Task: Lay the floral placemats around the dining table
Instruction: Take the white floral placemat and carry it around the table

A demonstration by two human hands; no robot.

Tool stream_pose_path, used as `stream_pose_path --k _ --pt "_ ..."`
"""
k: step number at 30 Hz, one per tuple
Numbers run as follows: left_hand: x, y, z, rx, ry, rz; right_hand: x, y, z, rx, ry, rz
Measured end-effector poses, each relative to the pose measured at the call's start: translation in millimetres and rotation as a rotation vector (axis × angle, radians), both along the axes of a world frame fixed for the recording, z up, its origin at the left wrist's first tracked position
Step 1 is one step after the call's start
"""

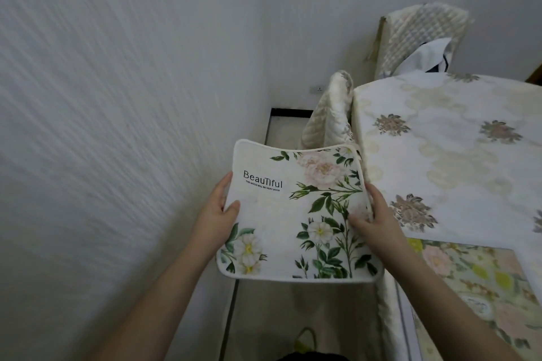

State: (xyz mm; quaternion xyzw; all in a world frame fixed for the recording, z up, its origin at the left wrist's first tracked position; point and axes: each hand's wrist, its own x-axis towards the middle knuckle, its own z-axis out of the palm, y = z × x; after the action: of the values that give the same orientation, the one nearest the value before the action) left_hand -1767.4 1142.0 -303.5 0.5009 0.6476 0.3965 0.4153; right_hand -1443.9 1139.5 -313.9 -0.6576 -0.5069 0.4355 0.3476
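Note:
I hold a white floral placemat (293, 214) printed with "Beautiful" flat in the air, just left of the dining table (445, 155). My left hand (218, 211) grips its left edge, thumb on top. My right hand (372, 214) pinches its right edge, which seems to be more than one layer thick. The table wears a white cloth with grey-pink flowers. Another floral mat (475, 287), with yellow and pink blooms, lies on the table's near right part, partly under the cloth's edge.
A quilted cream chair (331, 114) is pushed in at the table's left side. A second quilted chair (416, 38) stands at the far end with a white cloth draped on it. A white wall (117, 126) runs close on the left, leaving a narrow floor strip.

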Motion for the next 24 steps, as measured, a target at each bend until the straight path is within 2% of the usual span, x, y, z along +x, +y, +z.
stream_pose_path --k 10,24 --pt "17.5 98.0 2.3 0.007 0.013 0.026 19.1 82.5 14.3 0.036 0.076 -0.044" --pt "52.4 270.6 10.6 0.048 0.003 -0.178 37.6 190.5 19.8 0.062 0.097 -0.293"
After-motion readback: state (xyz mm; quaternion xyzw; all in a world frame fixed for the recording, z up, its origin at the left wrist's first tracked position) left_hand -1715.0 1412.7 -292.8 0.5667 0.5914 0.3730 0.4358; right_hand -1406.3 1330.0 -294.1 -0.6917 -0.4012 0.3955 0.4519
